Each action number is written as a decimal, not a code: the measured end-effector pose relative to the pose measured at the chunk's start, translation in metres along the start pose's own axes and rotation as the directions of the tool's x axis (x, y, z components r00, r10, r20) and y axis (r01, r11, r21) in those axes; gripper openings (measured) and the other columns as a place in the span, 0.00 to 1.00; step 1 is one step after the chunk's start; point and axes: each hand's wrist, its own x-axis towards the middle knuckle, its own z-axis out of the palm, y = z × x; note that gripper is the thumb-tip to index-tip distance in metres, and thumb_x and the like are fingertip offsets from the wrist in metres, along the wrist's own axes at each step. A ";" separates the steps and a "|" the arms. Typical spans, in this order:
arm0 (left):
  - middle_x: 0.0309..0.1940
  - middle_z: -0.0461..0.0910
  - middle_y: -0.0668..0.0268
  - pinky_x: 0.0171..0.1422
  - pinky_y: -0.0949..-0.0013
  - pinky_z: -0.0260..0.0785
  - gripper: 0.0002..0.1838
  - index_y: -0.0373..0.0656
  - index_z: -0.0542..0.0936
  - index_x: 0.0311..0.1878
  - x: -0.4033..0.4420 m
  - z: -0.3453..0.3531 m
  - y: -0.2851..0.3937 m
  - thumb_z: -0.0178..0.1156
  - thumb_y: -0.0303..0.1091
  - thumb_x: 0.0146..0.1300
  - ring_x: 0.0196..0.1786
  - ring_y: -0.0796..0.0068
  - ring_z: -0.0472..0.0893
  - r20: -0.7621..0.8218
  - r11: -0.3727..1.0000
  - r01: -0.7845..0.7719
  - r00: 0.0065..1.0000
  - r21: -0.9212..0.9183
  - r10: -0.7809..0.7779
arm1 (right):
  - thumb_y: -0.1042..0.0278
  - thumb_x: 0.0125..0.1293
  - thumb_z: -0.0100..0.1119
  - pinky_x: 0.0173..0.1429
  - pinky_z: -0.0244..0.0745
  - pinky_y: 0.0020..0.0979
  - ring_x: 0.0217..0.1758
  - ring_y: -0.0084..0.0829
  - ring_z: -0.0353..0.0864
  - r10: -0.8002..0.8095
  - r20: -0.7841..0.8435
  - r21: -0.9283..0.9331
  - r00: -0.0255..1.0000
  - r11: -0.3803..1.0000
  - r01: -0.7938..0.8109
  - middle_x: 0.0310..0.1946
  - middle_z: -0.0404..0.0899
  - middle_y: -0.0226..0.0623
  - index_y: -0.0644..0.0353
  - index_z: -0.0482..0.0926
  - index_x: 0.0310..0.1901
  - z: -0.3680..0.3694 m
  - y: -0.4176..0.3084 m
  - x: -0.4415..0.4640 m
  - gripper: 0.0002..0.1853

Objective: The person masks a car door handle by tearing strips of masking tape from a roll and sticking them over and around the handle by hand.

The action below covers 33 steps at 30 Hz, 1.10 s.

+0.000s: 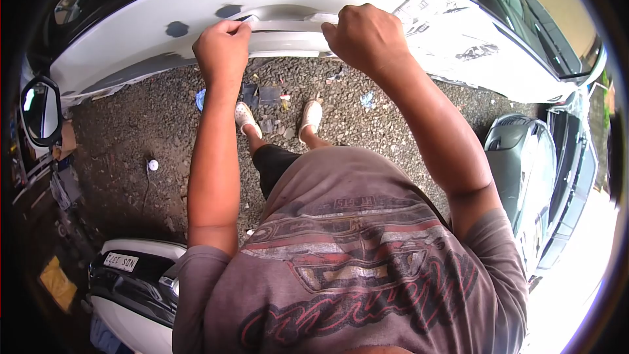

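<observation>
My left hand (223,49) pinches one end of a pale strip of tape (288,25) between thumb and fingers. The strip runs taut across to my right hand (368,36), whose curled fingers close on its other end. Both hands are up against the side of a white car door panel (151,13), around its recessed handle area. Two dark grey patches (177,29) mark the panel left of the hands. My right fingers cover part of the handle area, and the strip's very ends are hidden.
Printed masking sheet (452,33) covers the panel on the right. Gravel ground (288,85) with scraps lies below. A side mirror (40,110) juts out at left. A white car part with a number plate (121,261) stands lower left, and dark bumpers (517,170) at right.
</observation>
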 end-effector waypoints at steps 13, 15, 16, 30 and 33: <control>0.43 0.92 0.53 0.56 0.55 0.81 0.11 0.41 0.93 0.43 0.000 -0.005 -0.004 0.77 0.37 0.63 0.46 0.50 0.90 -0.043 0.994 0.056 0.998 0.098 -0.052 | 0.52 0.75 0.60 0.48 0.90 0.47 0.38 0.51 0.95 -0.012 0.004 -0.028 1.000 1.000 0.012 0.32 0.92 0.52 0.62 0.93 0.36 0.009 -0.001 0.007 0.21; 0.53 0.88 0.54 0.61 0.52 0.80 0.13 0.41 0.91 0.52 -0.015 0.003 -0.008 0.73 0.29 0.65 0.55 0.50 0.88 -0.254 0.905 -0.389 0.870 0.171 0.422 | 0.52 0.75 0.60 0.47 0.90 0.48 0.38 0.51 0.95 -0.004 0.004 -0.031 1.000 1.000 0.004 0.32 0.92 0.52 0.62 0.93 0.36 0.009 -0.001 0.007 0.22; 0.53 0.88 0.54 0.61 0.52 0.80 0.13 0.41 0.91 0.52 -0.021 0.010 -0.009 0.73 0.29 0.65 0.55 0.50 0.88 -0.253 0.905 -0.390 0.870 0.171 0.423 | 0.52 0.75 0.60 0.47 0.90 0.48 0.38 0.51 0.95 -0.002 0.005 -0.033 1.000 0.999 0.002 0.32 0.92 0.53 0.62 0.93 0.36 0.009 -0.002 0.007 0.22; 0.79 0.68 0.51 0.79 0.10 0.47 0.51 0.70 0.53 0.92 -0.068 0.050 -0.029 0.67 0.34 0.71 0.92 0.49 0.55 0.188 0.698 -0.606 0.790 0.382 0.583 | 0.52 0.76 0.63 0.48 0.90 0.49 0.38 0.52 0.95 0.000 0.018 -0.020 1.000 1.000 0.000 0.31 0.91 0.52 0.62 0.94 0.39 -0.001 -0.002 0.007 0.20; 0.80 0.66 0.50 0.78 0.08 0.45 0.56 0.75 0.47 0.93 -0.072 0.051 -0.023 0.69 0.36 0.69 0.92 0.42 0.53 0.217 0.695 -0.594 0.801 0.404 0.558 | 0.53 0.76 0.63 0.48 0.90 0.49 0.37 0.52 0.95 -0.007 0.027 -0.040 1.000 0.999 0.009 0.31 0.91 0.52 0.62 0.94 0.40 0.002 -0.004 0.012 0.19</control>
